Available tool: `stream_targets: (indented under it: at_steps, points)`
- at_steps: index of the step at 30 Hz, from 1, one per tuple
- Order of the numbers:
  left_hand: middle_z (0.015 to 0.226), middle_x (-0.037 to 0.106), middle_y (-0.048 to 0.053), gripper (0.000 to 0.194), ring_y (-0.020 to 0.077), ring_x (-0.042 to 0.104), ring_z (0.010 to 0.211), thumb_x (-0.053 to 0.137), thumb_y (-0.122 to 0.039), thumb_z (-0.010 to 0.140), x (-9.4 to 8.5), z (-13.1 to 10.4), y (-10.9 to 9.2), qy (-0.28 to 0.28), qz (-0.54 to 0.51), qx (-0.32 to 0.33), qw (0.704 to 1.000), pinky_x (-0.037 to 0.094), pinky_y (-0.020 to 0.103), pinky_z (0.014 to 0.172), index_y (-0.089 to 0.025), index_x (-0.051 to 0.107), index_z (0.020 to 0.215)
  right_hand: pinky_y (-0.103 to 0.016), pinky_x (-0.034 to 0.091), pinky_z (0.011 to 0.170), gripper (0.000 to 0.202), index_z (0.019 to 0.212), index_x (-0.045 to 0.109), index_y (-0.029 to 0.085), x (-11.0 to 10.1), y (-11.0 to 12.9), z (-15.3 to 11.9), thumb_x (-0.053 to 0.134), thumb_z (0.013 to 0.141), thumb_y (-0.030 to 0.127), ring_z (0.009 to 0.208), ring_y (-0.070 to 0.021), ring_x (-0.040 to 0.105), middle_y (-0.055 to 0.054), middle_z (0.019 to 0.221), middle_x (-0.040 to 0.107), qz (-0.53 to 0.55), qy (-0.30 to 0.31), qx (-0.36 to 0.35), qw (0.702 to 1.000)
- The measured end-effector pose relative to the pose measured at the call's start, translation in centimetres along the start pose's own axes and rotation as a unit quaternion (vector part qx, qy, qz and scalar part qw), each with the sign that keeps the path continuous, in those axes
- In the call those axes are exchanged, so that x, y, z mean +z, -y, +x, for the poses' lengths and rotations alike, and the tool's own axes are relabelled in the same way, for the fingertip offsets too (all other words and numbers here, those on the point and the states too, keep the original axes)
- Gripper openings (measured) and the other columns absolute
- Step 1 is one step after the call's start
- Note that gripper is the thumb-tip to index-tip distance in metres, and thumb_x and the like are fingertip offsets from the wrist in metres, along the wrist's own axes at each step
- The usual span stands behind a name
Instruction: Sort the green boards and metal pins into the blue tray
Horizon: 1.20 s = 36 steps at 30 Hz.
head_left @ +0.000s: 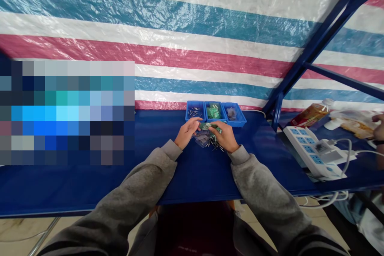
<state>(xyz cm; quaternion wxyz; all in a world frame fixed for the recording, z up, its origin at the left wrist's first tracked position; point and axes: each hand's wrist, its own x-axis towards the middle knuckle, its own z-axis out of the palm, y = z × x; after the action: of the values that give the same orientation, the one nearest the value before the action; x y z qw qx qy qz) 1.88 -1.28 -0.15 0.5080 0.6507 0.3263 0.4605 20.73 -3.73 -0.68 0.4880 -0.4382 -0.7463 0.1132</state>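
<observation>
A small green packet [206,126] is held up between my two hands, just in front of the bins. My right hand [226,137] pinches its right side, the thumb lying across it. At the opposite end, my left hand [187,133] has its fingers bent in and closed on the packet's edge; the exact grip is too small to see. Beneath my hands lie clear plastic packets [202,139] and a loose heap of thin metal screws or pins [214,143]. More green shows under my right fingers, partly hidden.
Behind my hands stand three blue bins: one with metal pins [195,111], one with green packets [214,111], one with clear packets [232,113]. To the right are a white power strip [309,150], a drink bottle [313,113], and another person's hand [379,128]. The left is pixelated.
</observation>
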Motion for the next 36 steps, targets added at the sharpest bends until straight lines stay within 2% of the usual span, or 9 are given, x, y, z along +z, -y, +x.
stream_targets:
  at_steps: [3, 7, 10, 13, 16, 20, 26, 31, 36]
  points:
    - [0.095, 0.068, 0.008, 0.044, 0.0212, 0.064, 0.086, 0.068, -0.052, 0.076, 0.19, -0.11, 0.35, 0.028, 0.034, 0.024, 0.999, 0.052, 0.029, 0.071, -0.014, 0.065, 0.099, -0.031, 0.049, 0.066, 0.020, 0.085, 0.067, 0.019, 0.05, 0.17, -0.07, 0.061, 0.085, 0.038, 0.066, -0.0192, 0.062, -0.002, 0.069, 0.065, 0.009, -0.002, 0.054, 0.998]
    - [0.076, 0.067, 0.004, 0.043, 0.0188, 0.065, 0.069, 0.072, -0.049, 0.073, 0.39, -0.03, 0.70, 0.010, -0.004, -0.016, 1.000, 0.055, 0.032, 0.067, -0.013, 0.061, 0.095, -0.031, 0.050, 0.069, 0.030, 0.114, 0.060, 0.020, -0.09, 0.77, -0.17, 0.056, 0.089, 0.036, 0.061, -0.0168, 0.061, 0.002, 0.063, 0.062, 0.058, -0.003, 0.087, 0.995]
    - [0.067, 0.064, -0.001, 0.055, 0.0157, 0.063, 0.058, 0.073, -0.045, 0.073, 0.20, 0.13, 0.72, -0.005, -0.039, -0.031, 0.999, 0.054, 0.030, 0.061, -0.017, 0.052, 0.116, -0.034, 0.052, 0.078, 0.029, 0.120, 0.057, 0.023, -0.29, 0.97, -0.10, 0.044, 0.095, 0.031, 0.081, -0.0186, 0.065, -0.006, 0.095, 0.067, 0.069, -0.007, 0.046, 0.997]
    - [0.059, 0.059, -0.005, 0.060, 0.0131, 0.059, 0.051, 0.072, -0.045, 0.075, 0.07, 0.20, 0.75, 0.008, -0.048, -0.030, 0.998, 0.052, 0.028, 0.057, -0.019, 0.047, 0.123, -0.040, 0.050, 0.090, 0.021, 0.105, 0.064, 0.024, -0.38, 0.82, 0.07, 0.050, 0.091, 0.029, 0.111, -0.0239, 0.058, -0.011, 0.125, 0.056, 0.039, -0.004, -0.014, 0.999]
    - [0.067, 0.061, 0.000, 0.045, 0.0149, 0.061, 0.060, 0.064, -0.049, 0.081, 0.20, 0.16, 0.76, 0.021, -0.015, -0.020, 0.999, 0.051, 0.029, 0.062, -0.017, 0.057, 0.112, -0.040, 0.047, 0.094, 0.014, 0.092, 0.065, 0.022, -0.25, 0.54, 0.14, 0.052, 0.091, 0.029, 0.107, -0.0237, 0.060, -0.010, 0.111, 0.064, 0.018, -0.002, -0.023, 1.000]
    - [0.097, 0.065, 0.009, 0.039, 0.0217, 0.061, 0.091, 0.057, -0.052, 0.085, 0.38, -0.02, 0.51, -0.018, 0.089, 0.068, 0.994, 0.051, 0.031, 0.078, -0.015, 0.068, 0.086, -0.034, 0.051, 0.078, 0.018, 0.087, 0.064, 0.021, -0.07, 0.45, 0.04, 0.053, 0.091, 0.033, 0.081, -0.0204, 0.065, -0.005, 0.085, 0.069, 0.011, -0.012, 0.018, 1.000]
    - [0.068, 0.064, 0.003, 0.033, 0.0159, 0.062, 0.061, 0.068, -0.043, 0.079, 0.57, -0.35, 0.11, 0.015, 0.035, 0.014, 0.999, 0.053, 0.029, 0.063, -0.014, 0.065, 0.096, -0.033, 0.052, 0.077, 0.026, 0.115, 0.060, 0.022, -0.47, 0.95, -0.08, 0.052, 0.091, 0.030, 0.074, -0.0178, 0.064, -0.003, 0.083, 0.068, 0.029, -0.022, 0.032, 0.999]
    - [0.057, 0.059, -0.004, 0.058, 0.0146, 0.061, 0.051, 0.071, -0.040, 0.077, 0.61, -0.32, -0.16, -0.020, -0.043, -0.011, 0.999, 0.053, 0.027, 0.056, -0.018, 0.049, 0.125, -0.041, 0.049, 0.092, 0.025, 0.109, 0.064, 0.023, -0.62, 0.89, 0.05, 0.049, 0.089, 0.025, 0.113, -0.0244, 0.057, -0.011, 0.124, 0.059, 0.025, 0.008, -0.058, 0.998]
    - [0.074, 0.063, 0.004, 0.041, 0.0151, 0.061, 0.066, 0.060, -0.052, 0.083, 0.61, -0.15, 0.14, -0.003, 0.006, 0.030, 1.000, 0.051, 0.027, 0.061, -0.014, 0.064, 0.098, -0.038, 0.052, 0.080, 0.015, 0.087, 0.067, 0.022, -0.21, 0.64, 0.03, 0.057, 0.088, 0.033, 0.082, -0.0217, 0.065, -0.006, 0.085, 0.069, 0.029, -0.010, 0.008, 0.999]
